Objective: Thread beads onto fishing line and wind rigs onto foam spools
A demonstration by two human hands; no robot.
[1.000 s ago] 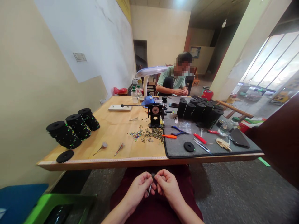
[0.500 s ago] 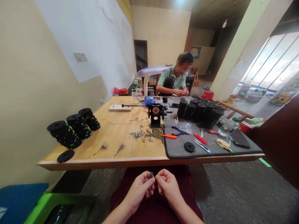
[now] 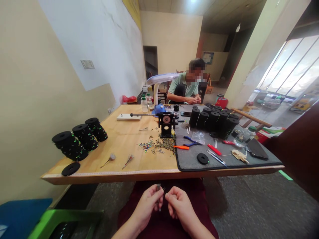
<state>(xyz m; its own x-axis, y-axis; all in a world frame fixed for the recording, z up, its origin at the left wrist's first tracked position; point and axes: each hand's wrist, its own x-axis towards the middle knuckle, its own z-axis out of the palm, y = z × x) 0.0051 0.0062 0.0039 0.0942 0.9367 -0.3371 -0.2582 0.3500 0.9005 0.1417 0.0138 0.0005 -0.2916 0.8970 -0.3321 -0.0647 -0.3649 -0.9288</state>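
Low in front of the table edge, above my dark red clothing, both hands are close together. My left hand (image 3: pixel 151 198) is closed around a small, dark grey, thin bundle (image 3: pixel 159 187); fine dark tips stick out at its top and a pale end shows below the fingers. A short gap to the right, my right hand (image 3: pixel 178 199) is closed with thumb and forefinger pinched. Whatever may be between those fingertips is too small to make out.
A wooden table (image 3: pixel 104 166) carries several black spool stacks (image 3: pixel 79 131), a black winding machine (image 3: pixel 166 123) and scattered small beads (image 3: pixel 164 144). On the grey mat (image 3: pixel 186 162) lie blue pliers (image 3: pixel 191 141), scissors (image 3: pixel 216 157) and a black disc (image 3: pixel 202 158). A person (image 3: pixel 186 86) sits opposite.
My hands have drawn slightly apart at the fingertips. The bundle in my left hand has turned, with its thin tips and pale lower end now showing. The view has tilted up slightly.
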